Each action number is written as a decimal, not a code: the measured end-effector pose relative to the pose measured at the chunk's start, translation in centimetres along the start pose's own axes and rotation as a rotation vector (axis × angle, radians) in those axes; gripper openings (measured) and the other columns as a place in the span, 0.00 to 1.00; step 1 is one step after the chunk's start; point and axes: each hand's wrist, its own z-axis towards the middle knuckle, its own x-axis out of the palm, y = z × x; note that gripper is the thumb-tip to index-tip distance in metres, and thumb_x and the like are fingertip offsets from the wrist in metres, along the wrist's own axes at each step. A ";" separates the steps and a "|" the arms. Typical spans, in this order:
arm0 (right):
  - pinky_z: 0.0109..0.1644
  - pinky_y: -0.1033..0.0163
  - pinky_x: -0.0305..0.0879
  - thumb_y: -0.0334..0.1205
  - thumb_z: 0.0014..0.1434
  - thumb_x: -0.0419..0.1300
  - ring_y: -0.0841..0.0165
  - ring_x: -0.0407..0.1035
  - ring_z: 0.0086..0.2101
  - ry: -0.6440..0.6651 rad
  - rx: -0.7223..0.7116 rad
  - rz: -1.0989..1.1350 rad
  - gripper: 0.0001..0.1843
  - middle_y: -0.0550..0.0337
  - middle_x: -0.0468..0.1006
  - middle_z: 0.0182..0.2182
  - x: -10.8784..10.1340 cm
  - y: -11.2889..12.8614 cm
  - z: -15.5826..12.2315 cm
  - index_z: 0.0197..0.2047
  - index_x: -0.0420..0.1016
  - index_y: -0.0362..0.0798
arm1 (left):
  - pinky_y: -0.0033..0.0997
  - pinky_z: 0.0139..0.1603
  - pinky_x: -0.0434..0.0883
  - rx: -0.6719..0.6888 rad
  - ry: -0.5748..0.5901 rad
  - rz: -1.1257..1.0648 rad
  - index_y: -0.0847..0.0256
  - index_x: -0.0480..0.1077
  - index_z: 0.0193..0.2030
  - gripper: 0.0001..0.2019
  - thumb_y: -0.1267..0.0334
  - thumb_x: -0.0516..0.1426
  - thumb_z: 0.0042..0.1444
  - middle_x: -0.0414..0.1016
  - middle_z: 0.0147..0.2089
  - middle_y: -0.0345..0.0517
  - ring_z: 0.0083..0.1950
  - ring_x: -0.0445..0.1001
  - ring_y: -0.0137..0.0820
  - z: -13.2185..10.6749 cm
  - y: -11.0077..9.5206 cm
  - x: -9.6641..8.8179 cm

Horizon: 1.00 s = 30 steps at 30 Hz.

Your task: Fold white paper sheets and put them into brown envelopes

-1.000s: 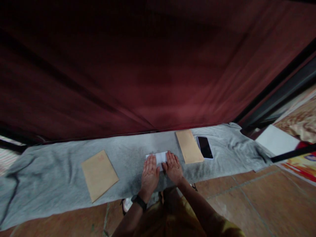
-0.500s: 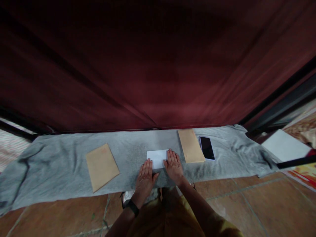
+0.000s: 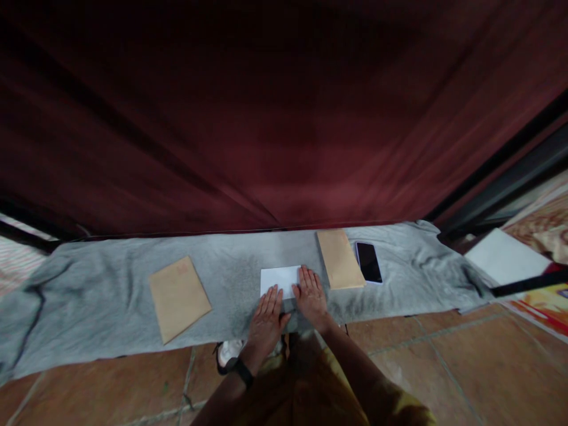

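Observation:
A white folded-looking sheet of paper [image 3: 279, 277] lies flat on the grey cloth [image 3: 239, 254] in front of me. My left hand [image 3: 267, 319] rests flat with its fingertips on the paper's lower left edge. Over the right end of the paper lies my right hand [image 3: 311, 299], its fingers stretched out. Neither hand grips anything. To the left is a brown envelope [image 3: 180, 299], set at a slant. Another brown envelope [image 3: 341, 260] lies just right of my right hand.
Beside the right envelope is a phone [image 3: 369, 262] with a dark screen. A dark red curtain [image 3: 284, 177] hangs behind the cloth-covered surface. At far right sits a white sheet or board [image 3: 506, 257]. Tiled floor [image 3: 426, 355] shows below.
My left hand has slid slightly right along the paper's lower edge. The right hand stays on the paper's right end. The whole view has shifted a little.

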 end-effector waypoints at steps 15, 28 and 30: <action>0.72 0.51 0.54 0.45 0.75 0.48 0.63 0.56 0.69 0.184 -0.202 0.190 0.26 0.54 0.63 0.70 -2.7 3.6 -0.7 0.72 0.61 0.48 | 0.51 0.72 0.63 -0.013 0.036 -0.056 0.68 0.58 0.72 0.29 0.60 0.49 0.67 0.58 0.75 0.63 0.77 0.55 0.44 -0.4 0.8 0.4; 0.73 0.52 0.51 0.46 0.74 0.49 0.60 0.59 0.68 0.137 -0.069 0.065 0.31 0.48 0.64 0.69 -2.8 0.2 -2.8 0.74 0.56 0.42 | 0.51 0.73 0.63 -0.065 0.008 -0.043 0.68 0.58 0.72 0.31 0.50 0.46 0.70 0.62 0.73 0.61 0.75 0.59 0.44 -0.7 1.1 -0.4; 0.73 0.51 0.51 0.46 0.73 0.50 0.60 0.58 0.68 0.142 -0.063 0.065 0.31 0.49 0.63 0.70 -2.7 0.4 -2.8 0.74 0.55 0.42 | 0.52 0.73 0.62 -0.072 -0.006 -0.061 0.66 0.60 0.72 0.29 0.52 0.45 0.71 0.64 0.72 0.60 0.74 0.61 0.43 0.2 0.9 -0.3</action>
